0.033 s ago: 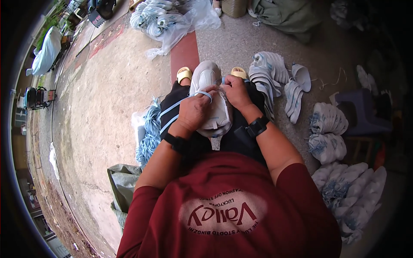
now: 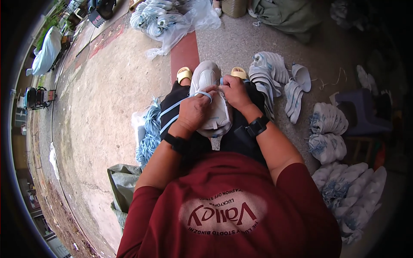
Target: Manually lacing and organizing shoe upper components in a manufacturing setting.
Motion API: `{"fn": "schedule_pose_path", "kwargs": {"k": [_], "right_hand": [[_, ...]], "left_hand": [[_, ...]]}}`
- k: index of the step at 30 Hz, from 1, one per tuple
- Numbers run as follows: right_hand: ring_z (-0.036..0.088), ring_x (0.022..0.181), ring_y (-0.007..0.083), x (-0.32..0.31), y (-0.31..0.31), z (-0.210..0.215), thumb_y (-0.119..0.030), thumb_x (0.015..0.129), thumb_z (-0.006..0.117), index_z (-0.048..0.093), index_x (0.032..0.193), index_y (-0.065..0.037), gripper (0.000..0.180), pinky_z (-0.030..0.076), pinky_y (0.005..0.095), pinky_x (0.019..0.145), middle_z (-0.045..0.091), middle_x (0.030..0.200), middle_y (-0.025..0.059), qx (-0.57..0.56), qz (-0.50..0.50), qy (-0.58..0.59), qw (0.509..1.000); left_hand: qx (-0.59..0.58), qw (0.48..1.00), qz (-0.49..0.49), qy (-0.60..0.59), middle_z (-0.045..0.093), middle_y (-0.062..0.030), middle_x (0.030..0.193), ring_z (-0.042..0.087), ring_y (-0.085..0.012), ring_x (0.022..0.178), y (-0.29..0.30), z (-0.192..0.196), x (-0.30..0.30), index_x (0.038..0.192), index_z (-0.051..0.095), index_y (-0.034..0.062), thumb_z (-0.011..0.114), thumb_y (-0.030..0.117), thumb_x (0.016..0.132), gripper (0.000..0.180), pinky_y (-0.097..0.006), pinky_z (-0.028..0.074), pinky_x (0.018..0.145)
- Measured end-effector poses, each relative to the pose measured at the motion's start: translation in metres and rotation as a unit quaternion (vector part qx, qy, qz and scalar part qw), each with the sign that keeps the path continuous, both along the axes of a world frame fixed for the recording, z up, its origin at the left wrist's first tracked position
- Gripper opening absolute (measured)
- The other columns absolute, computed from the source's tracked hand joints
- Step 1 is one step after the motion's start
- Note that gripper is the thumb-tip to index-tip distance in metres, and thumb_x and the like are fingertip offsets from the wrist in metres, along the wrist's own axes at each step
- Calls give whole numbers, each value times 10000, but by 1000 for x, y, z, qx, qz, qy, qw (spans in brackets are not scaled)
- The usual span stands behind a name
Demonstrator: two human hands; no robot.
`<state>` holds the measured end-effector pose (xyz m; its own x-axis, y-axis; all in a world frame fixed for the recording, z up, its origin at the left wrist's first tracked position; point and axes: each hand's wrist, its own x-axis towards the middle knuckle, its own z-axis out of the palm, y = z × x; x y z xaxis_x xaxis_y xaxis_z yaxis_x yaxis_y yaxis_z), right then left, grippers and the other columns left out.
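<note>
- Left hand (image 2: 192,111): fingers bent and drawn together over the shoe, a loop of lace passing across them; exactly what the fingertips pinch, I cannot tell.
- Right hand (image 2: 235,91): thumb and fingers pressed together in a pinch at the shoe's right side, with a short bit of lace showing at the tips, near the left hand's fingertips.
- Light blue flat lace (image 2: 174,105): loops round at the left hand and trails in two strands leftward over the thigh.
- White-and-grey mesh shoe (image 2: 220,111): rests between the person's thighs, rounded toe pointing far, open heel end near; a faint bluish mark near the heel is too small to read.
- Black bands sit on both wrists, the right one (image 2: 257,127) with a squarish case.
- Black trousers (image 2: 174,96) and pale yellow open-toed slippers (image 2: 184,71) frame the shoe.
- Dark red short-sleeved shirt (image 2: 284,202): a pale oval print carries dark, legible lettering, upside down from this view.
- Just left of the legs, a bundle of light blue laces (image 2: 149,133).
- Right of the legs, nested white shoe parts (image 2: 269,71); farther right, bundled white shoe parts (image 2: 329,118) beside a dark blue plastic stool (image 2: 361,114).
- Far off, more white bundles (image 2: 152,19) on clear plastic sheeting (image 2: 172,38), and a grey-green cloth sack (image 2: 286,17) to their right.
</note>
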<state>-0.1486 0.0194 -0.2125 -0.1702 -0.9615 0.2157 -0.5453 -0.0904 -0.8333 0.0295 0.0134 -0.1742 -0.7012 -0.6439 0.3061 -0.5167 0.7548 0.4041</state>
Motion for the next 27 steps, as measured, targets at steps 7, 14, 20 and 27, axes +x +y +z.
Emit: {"fn": "schedule_pose_path", "kwargs": {"k": [7,14,20,27], "right_hand": [[530,567,266,-6,-24,15,-52,695,625,509,653,10,138,424,349,544,527,609,150,108,99,10,989],[602,713,337,13,6,6,-98,698,633,578,712,-6,108,467,407,641,594,715,196,36,-34,19,999],[570,833,356,18,32,13,-71,750,569,578,866,37,158,464,398,743,582,828,207,-96,-8,107,990],[560,888,387,8,3,20,-49,735,538,587,836,45,147,451,410,788,588,860,244,42,75,208,974]], "left_hand": [[-12,999,-2,-40,602,-11,1110,631,-243,719,4,0,6,1056,581,116,549,106,747,311,-334,505,587],[-78,996,-29,9,635,-61,1009,631,-250,769,16,5,3,950,591,70,572,89,698,253,-341,511,627],[-68,994,-13,-86,626,-73,850,624,-241,739,20,7,-1,902,583,66,574,145,688,229,-341,497,610],[-81,988,-20,-130,599,-74,729,613,-264,659,9,4,-4,812,568,90,583,170,700,139,-365,486,552]]}}
